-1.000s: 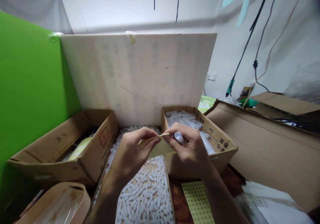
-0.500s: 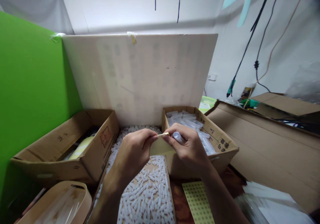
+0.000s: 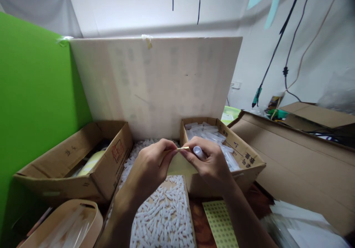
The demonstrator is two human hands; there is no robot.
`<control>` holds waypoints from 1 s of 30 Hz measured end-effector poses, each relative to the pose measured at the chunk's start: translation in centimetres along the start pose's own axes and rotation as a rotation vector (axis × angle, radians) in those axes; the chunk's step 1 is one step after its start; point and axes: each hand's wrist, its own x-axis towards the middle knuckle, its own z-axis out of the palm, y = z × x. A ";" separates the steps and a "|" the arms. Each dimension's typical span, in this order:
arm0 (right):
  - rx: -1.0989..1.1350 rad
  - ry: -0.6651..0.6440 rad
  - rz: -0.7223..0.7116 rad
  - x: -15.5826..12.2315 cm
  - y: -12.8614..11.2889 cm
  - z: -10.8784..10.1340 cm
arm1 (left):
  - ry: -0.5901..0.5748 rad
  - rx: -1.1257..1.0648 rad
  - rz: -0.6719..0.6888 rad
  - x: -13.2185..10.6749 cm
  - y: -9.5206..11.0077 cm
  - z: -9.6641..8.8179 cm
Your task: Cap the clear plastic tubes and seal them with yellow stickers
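My left hand (image 3: 152,161) is closed, its thumb and fingertip pinching the top edge of a thin pale yellow sheet (image 3: 180,165). At the other end of that edge, my right hand (image 3: 209,159) also pinches the sheet, which hangs below the fingers. A translucent plastic tube (image 3: 199,152) is tucked in my right hand, its round end towards me. Just beneath the hands lies a cardboard tray (image 3: 168,184) covered with small white plastic pieces (image 3: 163,218). What is printed or stuck on the held sheet cannot be made out.
An open carton of clear tubes (image 3: 206,131) stands behind my right hand. On the left are another carton (image 3: 69,157) and a tan bin (image 3: 95,224). A yellow sheet of round dots (image 3: 219,222) lies beside my right forearm. A pale board (image 3: 161,81) stands behind.
My hands keep nearly the same place and grip. The left thumb and the sheet's edge between the fingertips have shifted slightly. The view has moved a little.
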 end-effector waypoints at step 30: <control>-0.077 -0.168 0.013 -0.2 0.4 0.3 | -0.035 0.225 0.238 -0.2 -1.8 -2.0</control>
